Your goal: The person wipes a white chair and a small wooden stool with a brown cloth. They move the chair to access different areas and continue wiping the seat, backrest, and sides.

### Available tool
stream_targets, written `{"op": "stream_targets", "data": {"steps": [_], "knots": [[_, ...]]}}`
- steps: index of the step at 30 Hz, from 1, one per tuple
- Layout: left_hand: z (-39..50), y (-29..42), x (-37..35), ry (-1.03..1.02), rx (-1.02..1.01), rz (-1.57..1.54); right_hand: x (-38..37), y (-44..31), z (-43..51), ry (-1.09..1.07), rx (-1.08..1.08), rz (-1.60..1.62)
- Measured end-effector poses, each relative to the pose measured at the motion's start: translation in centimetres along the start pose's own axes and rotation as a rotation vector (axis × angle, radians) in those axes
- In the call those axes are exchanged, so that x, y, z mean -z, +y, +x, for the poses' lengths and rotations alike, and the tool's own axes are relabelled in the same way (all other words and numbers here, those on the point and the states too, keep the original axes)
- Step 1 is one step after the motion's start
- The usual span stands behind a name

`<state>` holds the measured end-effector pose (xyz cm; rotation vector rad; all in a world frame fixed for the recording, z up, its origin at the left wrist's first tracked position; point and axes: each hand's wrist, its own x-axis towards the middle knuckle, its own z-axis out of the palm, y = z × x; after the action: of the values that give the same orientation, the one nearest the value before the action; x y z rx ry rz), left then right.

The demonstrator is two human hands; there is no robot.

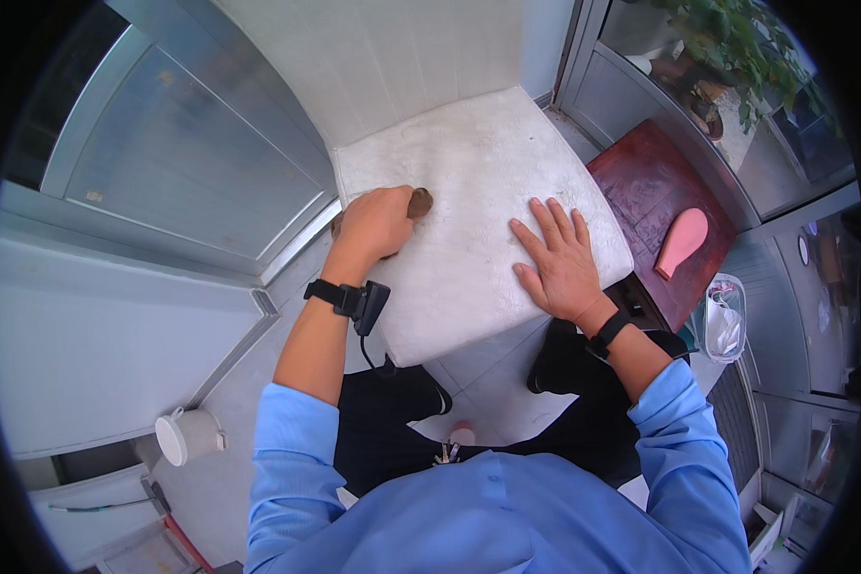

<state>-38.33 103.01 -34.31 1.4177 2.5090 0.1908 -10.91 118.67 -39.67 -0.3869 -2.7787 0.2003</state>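
Observation:
In front of me is a chair with a white, leather-like seat (473,215); its surface looks creased, with greyish stains. A matching white backrest (402,64) rises at the far side. My left hand (377,226) presses on the left part of the seat, closed around a brown object (420,204), perhaps a cloth or pad. Most of that object is hidden under the fingers. On the right part of the seat my right hand (560,265) lies flat, fingers spread, holding nothing.
Right of the chair stands a low dark-red wooden table (660,179) with a pink paddle-shaped object (683,242) on it. A lined waste bin (725,319) is beside it. Grey panels (179,158) close off the left, where a white lidded bucket (190,435) sits on the tiled floor (258,387).

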Motion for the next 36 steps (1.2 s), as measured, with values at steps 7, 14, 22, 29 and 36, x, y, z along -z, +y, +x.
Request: {"op": "stream_targets", "data": {"steps": [7, 14, 22, 29, 36], "knots": [[-3.3, 7.9, -4.0, 0.326, -0.323, -0.149, -0.3, 0.1, 0.0, 0.012, 0.006, -0.018], [-2.2, 6.0, -4.4, 0.389, -0.381, -0.009, 0.1, 0.1, -0.1, -0.01, 0.008, 0.009], [0.7, -6.0, -0.5, 0.375, -0.085, 0.228, 0.3, 0.2, -0.1, -0.003, 0.0, 0.038], [0.5, -6.9, -0.1, 0.339, -0.004, 0.262, 0.3, 0.0, -0.1, 0.014, -0.004, 0.061], [0.4, -1.3, -1.0, 0.243, -0.032, 0.062, 0.0, -0.2, 0.0, 0.048, -0.015, 0.042]]}}
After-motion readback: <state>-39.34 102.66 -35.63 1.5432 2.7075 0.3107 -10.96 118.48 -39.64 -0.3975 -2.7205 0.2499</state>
